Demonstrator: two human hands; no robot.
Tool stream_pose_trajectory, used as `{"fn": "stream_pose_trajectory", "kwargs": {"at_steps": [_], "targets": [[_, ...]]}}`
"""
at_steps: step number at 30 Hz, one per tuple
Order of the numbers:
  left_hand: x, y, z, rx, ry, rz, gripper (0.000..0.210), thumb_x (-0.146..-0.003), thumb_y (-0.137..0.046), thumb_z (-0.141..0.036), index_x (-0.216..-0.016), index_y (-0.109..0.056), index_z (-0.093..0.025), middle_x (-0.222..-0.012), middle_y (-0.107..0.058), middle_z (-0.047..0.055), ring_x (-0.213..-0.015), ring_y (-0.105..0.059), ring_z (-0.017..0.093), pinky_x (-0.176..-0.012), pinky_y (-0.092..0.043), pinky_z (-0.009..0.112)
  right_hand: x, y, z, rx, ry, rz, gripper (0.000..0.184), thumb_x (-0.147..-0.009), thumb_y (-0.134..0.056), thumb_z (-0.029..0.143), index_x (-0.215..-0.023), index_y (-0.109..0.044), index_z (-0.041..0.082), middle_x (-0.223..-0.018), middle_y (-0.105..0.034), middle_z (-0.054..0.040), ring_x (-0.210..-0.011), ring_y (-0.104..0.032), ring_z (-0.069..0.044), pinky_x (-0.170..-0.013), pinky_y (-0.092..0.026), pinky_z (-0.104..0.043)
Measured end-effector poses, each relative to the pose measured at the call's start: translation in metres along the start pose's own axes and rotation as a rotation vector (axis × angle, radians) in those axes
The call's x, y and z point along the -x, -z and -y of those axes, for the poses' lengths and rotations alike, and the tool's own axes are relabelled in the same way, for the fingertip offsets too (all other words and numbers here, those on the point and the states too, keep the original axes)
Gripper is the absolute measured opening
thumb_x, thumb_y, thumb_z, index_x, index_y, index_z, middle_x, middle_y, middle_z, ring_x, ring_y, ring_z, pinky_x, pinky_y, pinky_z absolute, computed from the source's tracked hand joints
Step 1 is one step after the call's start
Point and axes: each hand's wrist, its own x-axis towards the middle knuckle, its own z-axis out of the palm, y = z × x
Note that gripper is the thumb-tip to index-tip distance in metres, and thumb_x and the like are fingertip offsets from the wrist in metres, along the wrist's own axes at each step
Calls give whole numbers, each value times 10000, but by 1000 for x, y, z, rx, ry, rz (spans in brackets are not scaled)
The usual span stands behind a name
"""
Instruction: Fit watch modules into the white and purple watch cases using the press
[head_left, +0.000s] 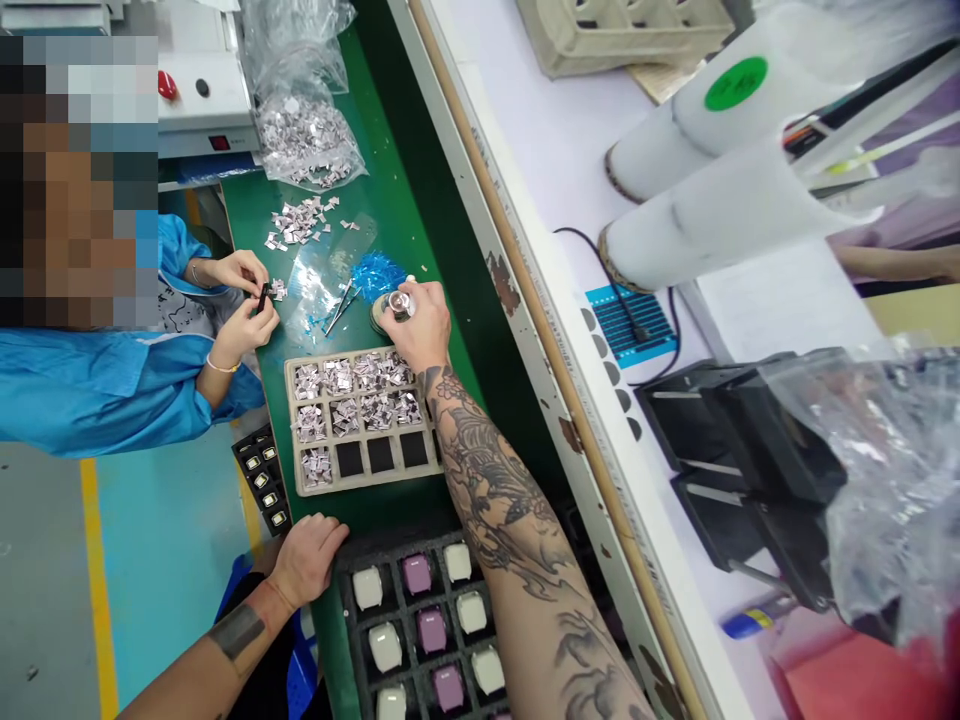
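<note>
One green table point(397, 230) runs between a white worktop point(517, 150) and a teal, yellow-lined floor point(172, 540). There the right hand point(426, 325) grips a small bottle point(401, 304) just past a beige tray point(345, 485) of silvery pieces point(345, 415); the left hand point(309, 557) rests curled at the edge, any contents hidden. Opposite, a blue-sleeved co-worker point(82, 385) holds a black part point(262, 297).

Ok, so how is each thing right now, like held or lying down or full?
Right hand: closed around a small bottle.
Small bottle: held, mostly hidden by the fingers.
Left hand: resting at the table's edge, fingers curled.
Beige tray: many compartments heaped with small pieces.
Dark tray: holding white and purple pieces, partly hidden.
Tweezers: lying down, not held.
Plastic bag: bulging with pieces.
</note>
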Motion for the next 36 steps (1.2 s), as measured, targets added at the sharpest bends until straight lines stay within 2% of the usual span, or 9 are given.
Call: {"fn": "stream_pose_trajectory", "kwargs": {"at_steps": [5,9,14,18,21,24,29,33,36], "targets": [[-5,-1,2,112,71,-39,267,-1121,-674,-402,-1256,-705,-174,-1084,-695,57,-897,-654,207,-817,-580,367,-3,4,19,-7,-24,-17,328,-826,-738,256,-1146,-762,185,-1180,-684,-122,-1079,-703,-290,-1049,-615,-459],[-21,11,-5,327,185,-113,326,-1112,-694,-484,-1182,-730,-167,-1053,-713,58,-890,-676,208,-842,-603,389,28,36,52,-39,21,-106,334,-816,-752,226,-1149,-743,202,-1200,-693,-111,-1148,-713,-280,-1080,-620,-446],[-64,60,-35,724,436,-284,466,-1220,-352,-525,-1393,-656,-218,-1137,-744,125,-921,-729,241,-783,-577,369,137,114,105,-250,110,-286,315,-867,-798,248,-1180,-761,251,-1156,-735,-68,-1102,-741,-266,-1029,-652,-450],[-106,103,-76,1121,556,-196,795,-1171,-6,-678,-1591,-555,-286,-1368,-753,152,-1004,-784,255,-769,-600,355,243,161,138,-357,-55,-191,354,-888,-855,235,-1233,-797,288,-1185,-760,-47,-1116,-751,-251,-1011,-649,-423],[-118,117,-104,1716,810,-249,659,-1115,-452,-774,-1299,-747,-214,-1174,-806,130,-952,-783,258,-789,-611,338,305,172,141,-408,-202,-77,405,-915,-923,279,-1304,-817,325,-1247,-757,-46,-1160,-750,-241,-1036,-644,-409],[-106,116,-123,1831,933,-223,485,-1078,-636,-647,-1091,-781,-184,-944,-790,77,-753,-739,204,-677,-586,291,348,172,132,-406,-268,-39,411,-902,-974,335,-1290,-838,327,-1243,-756,-49,-1152,-761,-238,-1033,-652,-403],[-70,110,-132,1858,938,-36,460,-1146,-515,-498,-1071,-808,-151,-866,-768,76,-646,-706,196,-548,-551,279,383,181,132,-347,-183,-127,414,-900,-954,294,-1293,-824,294,-1234,-741,-59,-1101,-765,-233,-964,-672,-387],[-36,113,-114,1934,886,43,460,-1133,-521,-513,-1116,-815,-160,-924,-799,89,-660,-726,221,-484,-529,283,406,173,153,-336,-26,-57,430,-930,-959,295,-1331,-805,292,-1238,-734,-55,-1074,-764,-210,-939,-686,-345],[0,103,-82,1982,853,-5,437,-1103,-571,-515,-1083,-813,-151,-933,-825,99,-760,-787,256,-619,-628,325,433,134,169,-334,39,-108,392,-959,-917,235,-1325,-791,290,-1218,-726,-51,-1063,-756,-199,-936,-688,-330]]}}
